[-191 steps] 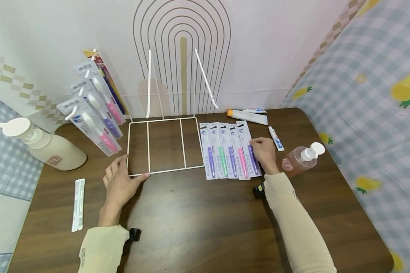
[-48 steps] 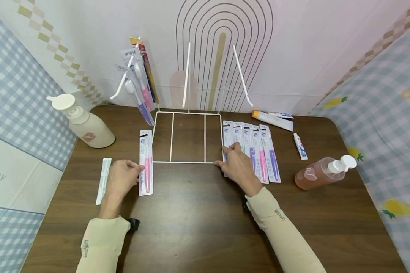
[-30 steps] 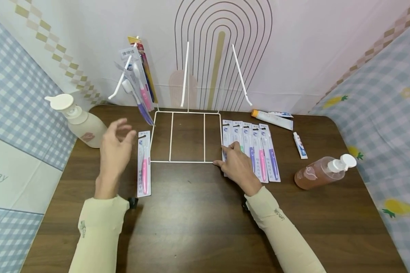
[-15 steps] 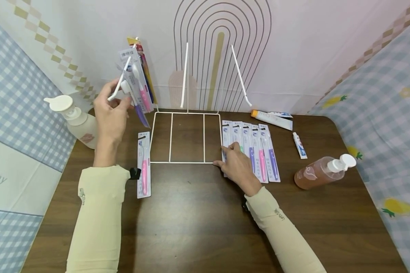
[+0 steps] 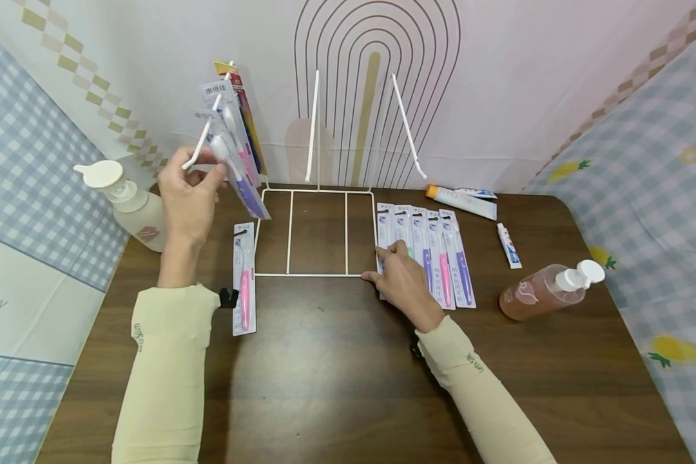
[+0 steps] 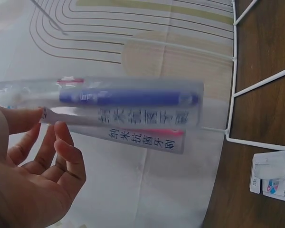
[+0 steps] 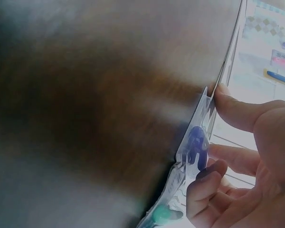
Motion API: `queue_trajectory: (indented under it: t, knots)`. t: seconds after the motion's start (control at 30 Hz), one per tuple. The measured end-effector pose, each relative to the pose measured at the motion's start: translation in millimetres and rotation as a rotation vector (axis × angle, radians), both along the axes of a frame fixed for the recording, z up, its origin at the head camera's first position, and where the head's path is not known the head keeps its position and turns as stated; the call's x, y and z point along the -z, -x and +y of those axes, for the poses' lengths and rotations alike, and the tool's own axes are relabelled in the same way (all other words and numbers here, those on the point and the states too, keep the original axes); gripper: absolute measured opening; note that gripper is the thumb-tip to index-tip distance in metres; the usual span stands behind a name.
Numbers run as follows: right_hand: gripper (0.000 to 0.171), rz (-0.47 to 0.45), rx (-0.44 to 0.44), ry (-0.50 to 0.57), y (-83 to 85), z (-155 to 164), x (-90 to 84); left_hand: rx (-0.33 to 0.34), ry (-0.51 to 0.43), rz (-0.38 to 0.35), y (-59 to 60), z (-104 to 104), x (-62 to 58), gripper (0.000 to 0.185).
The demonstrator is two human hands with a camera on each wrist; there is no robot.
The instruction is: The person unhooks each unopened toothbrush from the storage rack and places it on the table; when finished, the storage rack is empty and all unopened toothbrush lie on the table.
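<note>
Bare hands, cream sleeves

Both forearms wear snug cream sleeves ending behind each grip, small dark lettering printed on them, a black clip at each wrist.

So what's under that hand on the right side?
The right hand rests on packaged toothbrushes lying in a row on the table. A green handle peeks out by the fingers; the rest of those packs is hidden beneath it.

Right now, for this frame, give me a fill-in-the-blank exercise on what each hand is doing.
1. The left hand holds a packaged toothbrush with a ____ handle.
2. The right hand rests on the row of ____ toothbrush packs lying on the table.
3. A pack with a ____ toothbrush lies left of the white wire rack.

Missing words: purple; five; pink
</note>
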State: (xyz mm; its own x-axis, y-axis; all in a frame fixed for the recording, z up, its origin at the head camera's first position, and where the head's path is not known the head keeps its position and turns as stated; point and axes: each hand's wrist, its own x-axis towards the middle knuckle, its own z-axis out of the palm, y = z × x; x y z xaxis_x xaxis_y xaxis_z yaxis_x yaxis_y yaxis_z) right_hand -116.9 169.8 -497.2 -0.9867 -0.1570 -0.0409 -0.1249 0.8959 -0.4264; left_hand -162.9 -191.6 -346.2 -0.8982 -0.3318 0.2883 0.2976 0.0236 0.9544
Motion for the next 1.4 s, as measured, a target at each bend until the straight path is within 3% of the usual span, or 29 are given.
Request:
queue_trajectory:
  t: [0.27,0.6,0.8,1.0,1.17,1.4]
  knots:
    - [0.078,0.017,0.011,-0.013,2.8,0,8.0,-0.023,0.033,0.000,-11.6,-2,-3.9,0.037]
    - [0.078,0.017,0.014,-0.032,0.1,-3,0.2,0.099,-0.009,0.005,-22.8,8,-13.4,0.026]
    - [0.077,0.023,0.005,-0.009,-1.2,-2,-0.8,0.128,0.018,-0.034,-29.7,15,-10.2,0.024]
    - [0.078,0.010,0.010,0.006,-2.8,-2,2.8,0.144,0.059,-0.121,-43.7,18,4.3,0.014]
    - [0.079,-0.009,0.025,0.019,-1.0,-3,4.6,0.098,0.096,-0.235,-65.3,15,25.4,0.003]
    - [0.078,0.033,0.017,0.027,-0.6,-2,5.8,0.003,0.189,-0.397,-92.0,-7,58.0,0.019]
